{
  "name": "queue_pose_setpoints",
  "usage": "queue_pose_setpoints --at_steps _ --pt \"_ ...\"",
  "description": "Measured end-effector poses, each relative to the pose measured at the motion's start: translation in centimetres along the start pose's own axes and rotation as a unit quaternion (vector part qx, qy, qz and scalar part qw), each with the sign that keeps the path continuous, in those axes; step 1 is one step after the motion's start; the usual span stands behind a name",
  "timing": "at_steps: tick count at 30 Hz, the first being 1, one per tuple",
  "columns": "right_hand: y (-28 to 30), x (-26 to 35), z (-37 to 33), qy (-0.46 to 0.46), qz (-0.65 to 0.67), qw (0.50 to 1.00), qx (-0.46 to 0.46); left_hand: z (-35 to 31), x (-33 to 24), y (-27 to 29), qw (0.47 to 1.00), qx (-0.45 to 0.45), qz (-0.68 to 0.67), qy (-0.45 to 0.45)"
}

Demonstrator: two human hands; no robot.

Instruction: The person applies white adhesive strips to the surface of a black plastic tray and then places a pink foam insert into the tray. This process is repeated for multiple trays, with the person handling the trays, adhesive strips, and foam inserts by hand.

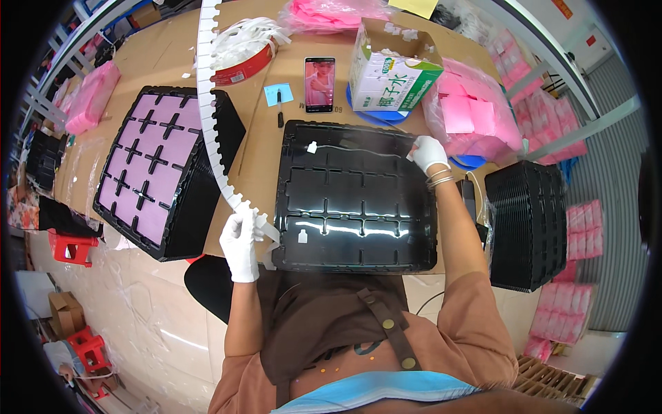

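Observation:
A black plastic tray with cross-shaped ridges lies flat in front of me. Two small white tags sit on its left side, one near the top and one lower down. My left hand, in a white glove, is closed on a long white notched strip that arches up past the tray's left edge. A loose end of the strip hangs beside the tray's lower left corner. At the tray's far right corner, my gloved right hand has its fingers pinched together at the surface; what they hold is too small to make out.
To the left stands a stack of black trays topped with purple sheet; another black stack is at the right. Behind my tray are a phone, a black pen, a carton, a strip roll and pink bags.

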State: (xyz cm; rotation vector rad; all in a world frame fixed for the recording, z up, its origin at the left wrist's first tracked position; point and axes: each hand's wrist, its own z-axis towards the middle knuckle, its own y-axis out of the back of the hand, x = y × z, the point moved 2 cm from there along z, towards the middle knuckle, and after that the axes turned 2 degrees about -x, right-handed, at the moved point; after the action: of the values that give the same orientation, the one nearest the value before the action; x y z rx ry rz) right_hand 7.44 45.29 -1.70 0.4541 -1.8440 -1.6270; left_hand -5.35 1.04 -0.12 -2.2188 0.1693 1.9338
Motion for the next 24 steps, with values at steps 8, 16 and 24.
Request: queue_pose_setpoints --at_steps 8,16,24 --pt "0.4 -0.1 -2.0 0.116 0.078 0.990 -0.012 -0.6 0.4 0.2 1.000 0.003 -0.017 0.003" --pt "-0.5 8.8 -3.0 0.149 0.087 0.984 -0.036 -1.4 -0.2 0.5 1.000 -0.005 -0.014 0.004" --pt "1.0 0.8 -0.1 -0.002 0.146 0.988 0.050 -1.9 -0.1 0.9 0.999 0.008 -0.036 0.007"
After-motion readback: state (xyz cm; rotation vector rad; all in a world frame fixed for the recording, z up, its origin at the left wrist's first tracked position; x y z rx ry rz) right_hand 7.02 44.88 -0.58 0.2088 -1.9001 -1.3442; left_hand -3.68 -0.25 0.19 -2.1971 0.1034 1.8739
